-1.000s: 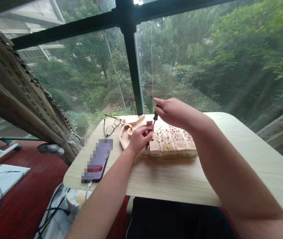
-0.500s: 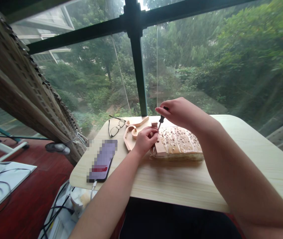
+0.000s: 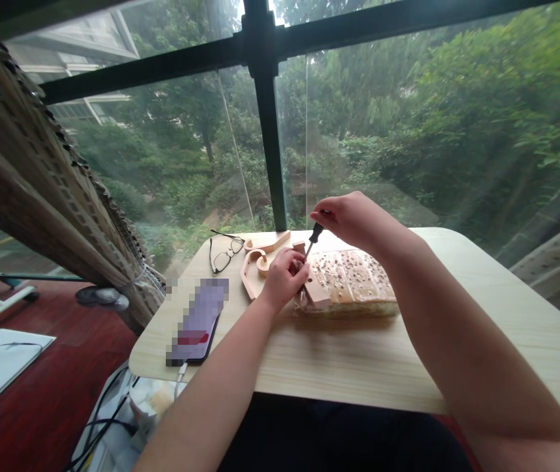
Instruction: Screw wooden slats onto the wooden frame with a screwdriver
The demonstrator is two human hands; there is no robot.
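My right hand (image 3: 353, 219) grips the black handle of a small screwdriver (image 3: 313, 237) from above, its tip pointing down at a wooden block (image 3: 315, 289). My left hand (image 3: 284, 276) holds that block at its left side, fingers around its top end. The block rests against a plastic-wrapped pack of wooden parts with small screws (image 3: 351, 280) on the light wooden table (image 3: 359, 354).
A curved wooden piece (image 3: 249, 278) and a second wooden piece (image 3: 267, 241) lie just left of my left hand. Eyeglasses (image 3: 223, 252) sit at the table's far left, a phone with a cable (image 3: 196, 321) near the left edge. Window glass stands right behind the table.
Both hands keep their grip. The screwdriver and block have stayed together while the view shifted slightly; the block looks a bit more tilted to the right.
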